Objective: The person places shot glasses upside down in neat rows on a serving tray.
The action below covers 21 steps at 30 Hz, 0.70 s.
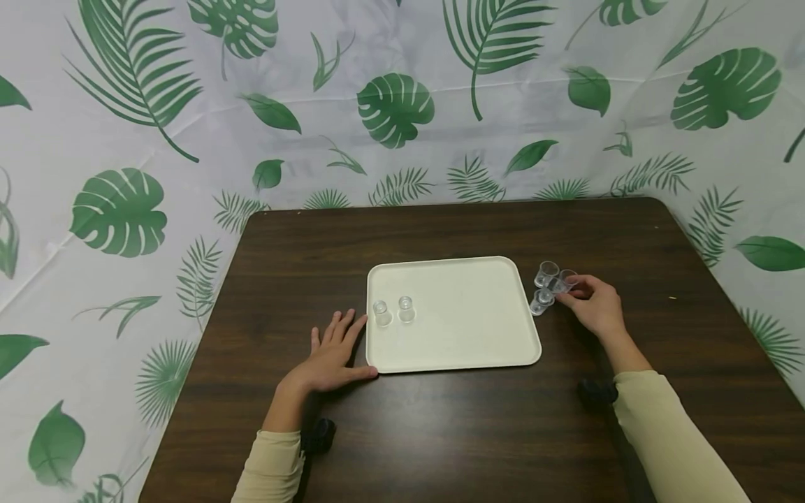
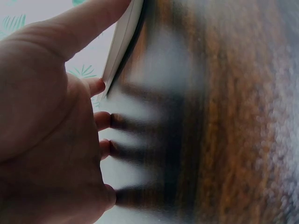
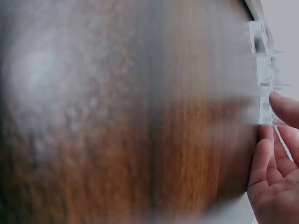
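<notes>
My left hand [image 1: 330, 363] lies with fingers spread on the table at the near-left corner of a cream tray [image 1: 459, 356]. Its thumb and index fingertip touch the tray's rim, which also shows in the left wrist view. To the right of the tray, my right hand [image 1: 597, 304] pinches a small clear cup [image 1: 568, 279] between thumb and fingers. Crowded against that one are another clear cup [image 1: 548, 270] and a smaller-looking clear cup [image 1: 541, 301] by the tray's right edge. In the right wrist view, the cups [image 3: 264, 70] stand in a row beyond the thumb.
Two clear cups [image 1: 406, 309] stand side by side on the left part of the tray. Dark wood-grain table [image 1: 440, 433] surrounds the tray. A white cloth with green leaves [image 1: 396, 112] hangs behind the table and along its sides.
</notes>
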Motion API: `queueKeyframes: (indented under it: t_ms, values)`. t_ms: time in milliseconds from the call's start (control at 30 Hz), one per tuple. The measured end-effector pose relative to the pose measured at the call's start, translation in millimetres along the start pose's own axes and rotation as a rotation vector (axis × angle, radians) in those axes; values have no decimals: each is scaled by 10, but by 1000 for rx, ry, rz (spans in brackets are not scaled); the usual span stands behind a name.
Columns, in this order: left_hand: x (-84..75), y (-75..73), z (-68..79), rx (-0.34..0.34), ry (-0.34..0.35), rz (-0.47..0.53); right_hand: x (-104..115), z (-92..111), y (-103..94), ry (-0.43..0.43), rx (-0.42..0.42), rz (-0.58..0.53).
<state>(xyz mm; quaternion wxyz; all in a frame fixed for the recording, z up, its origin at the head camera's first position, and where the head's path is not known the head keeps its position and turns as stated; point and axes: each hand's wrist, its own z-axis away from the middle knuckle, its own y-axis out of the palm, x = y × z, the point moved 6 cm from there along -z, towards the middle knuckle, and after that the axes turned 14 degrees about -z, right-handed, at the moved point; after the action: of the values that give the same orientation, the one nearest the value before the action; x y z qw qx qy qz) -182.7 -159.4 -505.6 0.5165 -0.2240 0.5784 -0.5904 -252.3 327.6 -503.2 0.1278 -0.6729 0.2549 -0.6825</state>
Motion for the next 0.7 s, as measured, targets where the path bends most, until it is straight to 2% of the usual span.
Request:
queueKeyframes:
  t_ms: [267, 500, 700]
  values:
    - [17, -4, -2, -13, 2, 1, -1, 22, -76, 23, -50, -64]
    - [4, -10, 2, -2, -3, 1, 28, 55, -122, 69, -47, -285]
    - [2, -6, 3, -7, -4, 7, 140, 67, -156, 46, -59, -454]
